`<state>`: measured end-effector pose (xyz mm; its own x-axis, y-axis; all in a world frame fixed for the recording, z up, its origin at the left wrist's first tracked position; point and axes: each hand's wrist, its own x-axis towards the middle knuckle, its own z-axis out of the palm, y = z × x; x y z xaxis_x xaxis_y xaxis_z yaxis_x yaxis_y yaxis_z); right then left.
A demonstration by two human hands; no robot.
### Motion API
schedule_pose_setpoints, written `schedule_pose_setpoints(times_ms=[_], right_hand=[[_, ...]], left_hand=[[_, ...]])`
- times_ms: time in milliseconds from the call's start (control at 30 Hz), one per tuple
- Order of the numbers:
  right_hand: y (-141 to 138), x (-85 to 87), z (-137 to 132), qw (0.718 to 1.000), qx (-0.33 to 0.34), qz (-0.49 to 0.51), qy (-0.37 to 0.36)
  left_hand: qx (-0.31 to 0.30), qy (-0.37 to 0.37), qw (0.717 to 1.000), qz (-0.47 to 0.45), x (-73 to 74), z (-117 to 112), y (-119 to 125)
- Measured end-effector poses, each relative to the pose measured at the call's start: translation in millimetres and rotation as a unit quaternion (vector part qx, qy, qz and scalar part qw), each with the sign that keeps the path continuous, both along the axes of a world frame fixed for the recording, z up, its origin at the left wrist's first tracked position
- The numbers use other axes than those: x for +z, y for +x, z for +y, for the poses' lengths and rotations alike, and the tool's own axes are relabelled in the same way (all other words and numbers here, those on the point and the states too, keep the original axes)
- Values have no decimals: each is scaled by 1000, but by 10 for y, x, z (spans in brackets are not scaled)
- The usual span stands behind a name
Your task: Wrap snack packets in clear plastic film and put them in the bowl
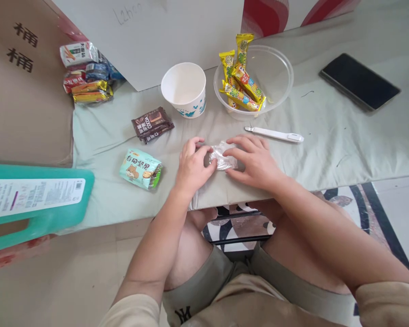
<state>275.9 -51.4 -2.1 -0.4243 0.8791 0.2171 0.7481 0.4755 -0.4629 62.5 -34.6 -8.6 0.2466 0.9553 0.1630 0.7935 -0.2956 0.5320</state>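
A crumpled, shiny clear plastic wrapper lies on the cloth-covered table between my hands. My left hand grips its left side, with the thumb and index finger at its edge. On the other side, the fingers of my right hand curl over the wrapper's right part and hide some of it. Just beyond my right hand lies a white utility knife. To the left of my left hand are a mint-green snack packet and some brown cocoa snack packets, stacked together.
Behind my hands stand a white paper cup and a clear plastic bowl with several yellow snack packets. A dark phone lies at right. At left are more snack packets, a cardboard box and a teal jug.
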Motion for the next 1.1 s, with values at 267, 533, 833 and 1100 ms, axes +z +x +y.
schedule_pose_setpoints(times_ms=[267,533,833,1100], right_hand=[[-5,24,57,993,-25,119,-7],[-48,215,42,893,-19,379,-241],[-65,139,62,896,-79,367,-236],[-81,216,107,902,-57,354,-240]], left_hand=[[-40,17,999,-20,109,-25,-4],[-49,-128,942,-306,150,-6,54],[101,-70,943,-308,277,23,-35],[151,154,976,-40,1091,990,-99]])
